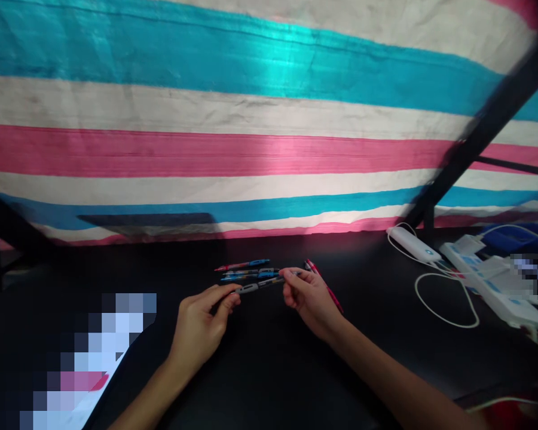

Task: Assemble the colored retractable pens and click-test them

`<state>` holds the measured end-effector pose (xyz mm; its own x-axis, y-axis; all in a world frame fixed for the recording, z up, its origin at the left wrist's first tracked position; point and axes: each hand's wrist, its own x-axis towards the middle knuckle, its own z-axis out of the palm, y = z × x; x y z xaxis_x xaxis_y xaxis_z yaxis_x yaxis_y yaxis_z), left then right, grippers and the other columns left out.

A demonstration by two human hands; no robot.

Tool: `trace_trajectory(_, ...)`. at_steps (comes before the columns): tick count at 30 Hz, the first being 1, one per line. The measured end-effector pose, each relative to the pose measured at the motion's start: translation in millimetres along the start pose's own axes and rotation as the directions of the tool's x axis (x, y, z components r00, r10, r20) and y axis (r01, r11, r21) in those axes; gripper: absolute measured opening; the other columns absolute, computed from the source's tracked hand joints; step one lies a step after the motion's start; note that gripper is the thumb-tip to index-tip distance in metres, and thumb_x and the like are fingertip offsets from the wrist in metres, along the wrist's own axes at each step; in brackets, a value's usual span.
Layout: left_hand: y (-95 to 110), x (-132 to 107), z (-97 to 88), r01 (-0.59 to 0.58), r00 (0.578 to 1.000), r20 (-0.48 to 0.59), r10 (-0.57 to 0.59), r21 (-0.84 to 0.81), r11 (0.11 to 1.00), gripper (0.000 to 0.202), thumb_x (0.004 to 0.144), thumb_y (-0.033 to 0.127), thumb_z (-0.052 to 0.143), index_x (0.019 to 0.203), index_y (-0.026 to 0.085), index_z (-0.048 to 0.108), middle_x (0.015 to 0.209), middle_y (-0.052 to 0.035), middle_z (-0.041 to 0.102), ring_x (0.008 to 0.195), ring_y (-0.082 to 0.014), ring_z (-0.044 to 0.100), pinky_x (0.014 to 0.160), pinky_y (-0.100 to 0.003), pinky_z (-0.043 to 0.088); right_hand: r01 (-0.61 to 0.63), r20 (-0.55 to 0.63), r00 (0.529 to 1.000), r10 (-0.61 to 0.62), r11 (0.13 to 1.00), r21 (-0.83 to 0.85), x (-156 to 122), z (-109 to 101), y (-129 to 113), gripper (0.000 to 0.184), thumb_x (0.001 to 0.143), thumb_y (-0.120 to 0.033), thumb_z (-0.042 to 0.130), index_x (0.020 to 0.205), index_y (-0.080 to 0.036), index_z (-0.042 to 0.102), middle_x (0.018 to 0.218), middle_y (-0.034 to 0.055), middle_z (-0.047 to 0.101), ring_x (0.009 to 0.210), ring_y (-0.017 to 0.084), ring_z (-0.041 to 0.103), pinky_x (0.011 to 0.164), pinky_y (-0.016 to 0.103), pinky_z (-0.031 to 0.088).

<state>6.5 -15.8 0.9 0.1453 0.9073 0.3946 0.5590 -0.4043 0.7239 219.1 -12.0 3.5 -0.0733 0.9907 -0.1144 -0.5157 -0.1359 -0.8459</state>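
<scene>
My left hand and my right hand hold one dark pen between them, each pinching an end, just above the black table. My right hand also has a red pen tucked in its fingers, sticking out behind the hand. Two more pens with red and blue barrels lie side by side on the table just beyond the held pen.
A striped pink, teal and cream cloth hangs behind the table. At the right lie a white power bank with a looped cable and a white power strip. A dark metal bar slants at the right.
</scene>
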Motion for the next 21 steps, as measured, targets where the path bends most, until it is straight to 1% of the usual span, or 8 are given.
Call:
trace_trajectory(2,2.3,-0.4,3.0,-0.088,0.991,0.102,0.086,0.007,0.996,0.020,0.084,0.029,0.058,0.097,0.020,0.071,0.080,-0.0036,0.071,0.070,-0.0169,0.065,0.065,-0.026,0.050,0.039,-0.010,0.999,-0.039,0.998,0.040,2.7,-2.3,-1.1,0.025,0.072,-0.033,0.074,0.083,-0.013,0.065,0.050,-0.0069,0.045,0.040,0.002,0.030,0.038,0.016,0.021)
trace_trajectory(4,5.2,-2.1,7.4,-0.188,0.949,0.250,0.191,-0.036,0.982,0.020,0.085,0.029,0.058,0.100,0.021,0.069,0.083,-0.0045,0.069,0.075,-0.0167,0.063,0.069,-0.026,0.050,0.100,-0.059,0.994,-0.097,0.993,0.064,5.2,-4.1,-5.8,0.023,0.074,-0.034,0.073,0.084,-0.015,0.064,0.055,-0.0068,0.043,0.042,0.003,0.028,0.038,0.016,0.019)
trace_trajectory(7,9.4,-5.6,13.1,-0.316,0.845,0.427,0.322,-0.088,0.945,0.024,0.087,0.028,0.057,0.108,0.022,0.066,0.086,-0.0057,0.067,0.081,-0.0173,0.060,0.073,-0.028,0.049,0.201,-0.149,0.972,-0.184,0.974,0.106,6.2,-4.7,-21.4,0.024,0.078,-0.040,0.067,0.077,-0.018,0.057,0.069,-0.0029,0.050,0.054,0.007,0.043,0.047,0.018,0.036)
trace_trajectory(9,10.0,-6.5,14.1,-0.351,0.815,0.469,0.340,-0.068,0.934,0.024,0.089,0.027,0.054,0.110,0.022,0.064,0.085,-0.0061,0.066,0.081,-0.0178,0.059,0.072,-0.029,0.048,0.205,-0.118,0.975,-0.187,0.966,0.157,5.0,-5.5,-35.2,0.028,0.082,-0.045,0.059,0.072,-0.020,0.050,0.069,-0.0024,0.049,0.061,0.010,0.049,0.058,0.024,0.045)
trace_trajectory(12,6.7,-5.1,11.7,-0.339,0.840,0.447,0.307,-0.008,0.941,0.023,0.090,0.025,0.050,0.108,0.021,0.064,0.082,-0.0057,0.064,0.079,-0.0179,0.057,0.071,-0.030,0.047,0.161,-0.030,0.987,-0.158,0.957,0.243,2.2,-11.1,-52.4,0.028,0.086,-0.048,0.052,0.075,-0.023,0.047,0.055,-0.0070,0.033,0.045,0.008,0.034,0.049,0.022,0.041)
trace_trajectory(14,3.2,-3.7,9.6,-0.329,0.858,0.427,0.287,0.026,0.944,0.021,0.091,0.025,0.049,0.105,0.020,0.064,0.081,-0.0054,0.064,0.078,-0.0177,0.056,0.071,-0.030,0.047,0.104,0.020,0.993,-0.114,0.957,0.270,1.2,-17.0,-57.5,0.034,0.086,-0.051,0.049,0.069,-0.022,0.044,0.051,-0.0081,0.025,0.040,0.008,0.020,0.038,0.018,0.027)
trace_trajectory(16,0.4,-2.8,8.5,-0.327,0.866,0.415,0.279,0.049,0.944,0.020,0.091,0.024,0.048,0.101,0.020,0.065,0.082,-0.0056,0.063,0.077,-0.0174,0.056,0.070,-0.029,0.046,0.037,0.045,0.998,-0.052,0.959,0.281,1.4,-22.5,-57.5,0.041,0.085,-0.052,0.045,0.060,-0.021,0.035,0.048,-0.0080,0.020,0.040,0.008,0.012,0.034,0.018,0.015)
trace_trajectory(21,-2.1,-2.5,9.5,-0.325,0.874,0.406,0.268,0.075,0.943,0.019,0.091,0.023,0.047,0.096,0.020,0.065,0.082,-0.0055,0.064,0.077,-0.0171,0.057,0.068,-0.028,0.046,-0.109,0.112,0.991,0.074,0.932,0.346,3.3,-26.4,-49.6,0.035,0.079,-0.035,0.042,0.054,-0.022,0.023,0.042,-0.0084,0.013,0.039,0.008,0.005,0.034,0.021,0.007)
